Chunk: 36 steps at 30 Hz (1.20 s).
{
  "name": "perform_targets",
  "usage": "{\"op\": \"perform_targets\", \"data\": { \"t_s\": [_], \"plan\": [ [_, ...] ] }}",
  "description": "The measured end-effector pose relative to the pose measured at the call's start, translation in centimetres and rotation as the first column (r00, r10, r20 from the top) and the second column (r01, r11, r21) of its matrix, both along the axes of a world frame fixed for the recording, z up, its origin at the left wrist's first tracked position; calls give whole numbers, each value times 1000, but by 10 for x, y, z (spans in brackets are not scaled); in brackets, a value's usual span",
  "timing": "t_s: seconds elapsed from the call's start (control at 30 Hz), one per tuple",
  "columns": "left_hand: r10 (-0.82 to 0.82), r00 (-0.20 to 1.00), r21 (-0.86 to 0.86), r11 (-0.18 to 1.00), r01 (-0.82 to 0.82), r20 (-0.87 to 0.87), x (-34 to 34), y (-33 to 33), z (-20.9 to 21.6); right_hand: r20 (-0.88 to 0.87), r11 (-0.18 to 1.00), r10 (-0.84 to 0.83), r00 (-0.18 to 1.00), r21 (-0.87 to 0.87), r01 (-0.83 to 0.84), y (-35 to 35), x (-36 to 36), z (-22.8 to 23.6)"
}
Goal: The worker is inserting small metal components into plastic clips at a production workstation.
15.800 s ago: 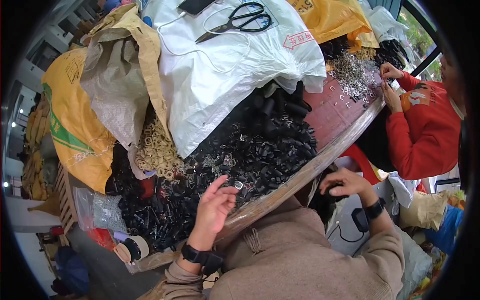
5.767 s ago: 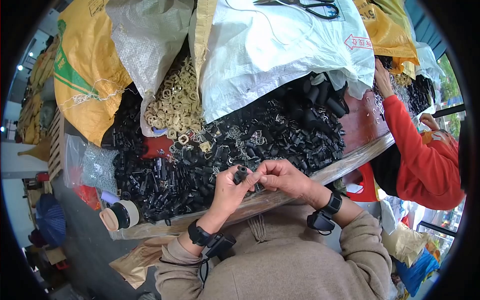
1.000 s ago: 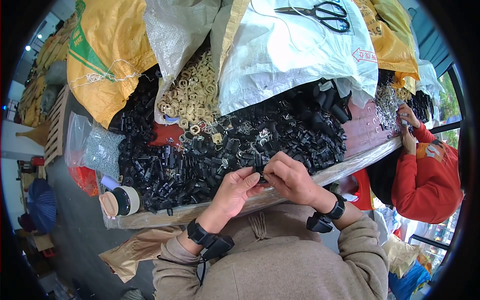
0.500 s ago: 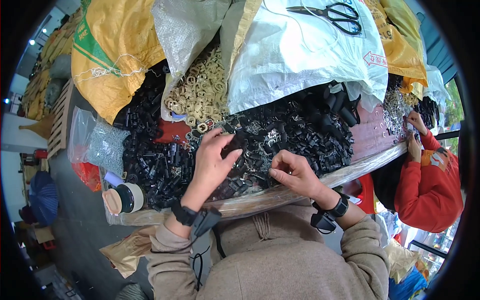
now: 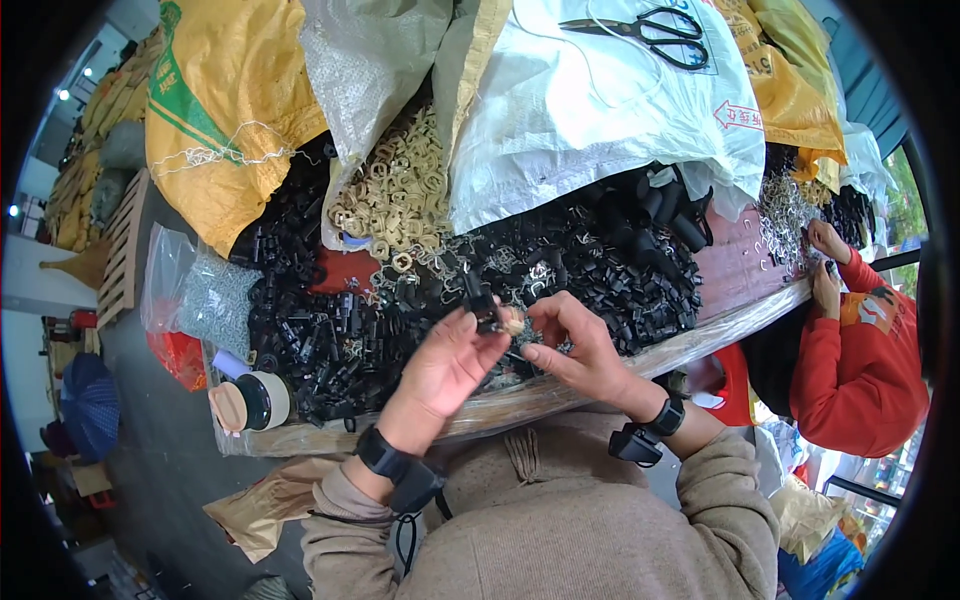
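Observation:
My left hand (image 5: 446,368) is turned partly palm up over the table, thumb and fingers closed on a small black plastic part (image 5: 481,308) that stands up from the fingertips. A small beige spot (image 5: 513,320) shows at those fingertips; whether it is a ring or a finger is too small to tell. Just to the right, my right hand (image 5: 585,350) hovers with thumb and forefinger apart and nothing visible between them. Below both hands lies a heap of small black plastic parts (image 5: 640,290), with metal clips (image 5: 540,275) mixed in.
Beige rings (image 5: 400,190) spill from a sack behind my hands. Black scissors (image 5: 672,40) lie on a white sack (image 5: 590,130). At left stand a lidded jar (image 5: 262,400) and a clear bag of small grey pieces (image 5: 215,295). A co-worker in a red top (image 5: 860,370) works at right.
My left hand has turned palm up and moved down and right, and the black plastic part now shows in it. My right hand's thumb and forefinger have spread apart.

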<state>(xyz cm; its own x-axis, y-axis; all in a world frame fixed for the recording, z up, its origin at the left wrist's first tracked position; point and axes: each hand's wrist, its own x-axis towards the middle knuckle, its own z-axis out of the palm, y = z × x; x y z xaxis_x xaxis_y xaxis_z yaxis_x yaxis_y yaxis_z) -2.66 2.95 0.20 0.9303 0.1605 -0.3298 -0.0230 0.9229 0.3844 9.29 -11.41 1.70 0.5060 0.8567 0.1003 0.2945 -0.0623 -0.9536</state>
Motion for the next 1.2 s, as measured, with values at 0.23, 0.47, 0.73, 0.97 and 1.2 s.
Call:
{"op": "perform_targets", "data": {
  "t_s": [0.23,0.47,0.73,0.97,1.2],
  "plan": [
    [54,998,-314,947,-61,-33,-1,-23,-14,470,993,-7,883,108,-50,-5,5,-6],
    [98,994,-296,949,-110,-55,9,-32,-10,-131,996,-49,990,62,57,-6,4,-18],
    [133,990,-117,984,-137,-48,12,-44,-10,-463,990,-75,883,72,122,-9,1,-21],
    [107,994,-108,988,-109,-21,10,-47,-5,-470,982,-43,882,143,124,-11,-1,-20],
    [43,999,-36,998,-44,-34,18,-43,3,-497,979,25,867,186,79,-19,20,-9]
  ]
}}
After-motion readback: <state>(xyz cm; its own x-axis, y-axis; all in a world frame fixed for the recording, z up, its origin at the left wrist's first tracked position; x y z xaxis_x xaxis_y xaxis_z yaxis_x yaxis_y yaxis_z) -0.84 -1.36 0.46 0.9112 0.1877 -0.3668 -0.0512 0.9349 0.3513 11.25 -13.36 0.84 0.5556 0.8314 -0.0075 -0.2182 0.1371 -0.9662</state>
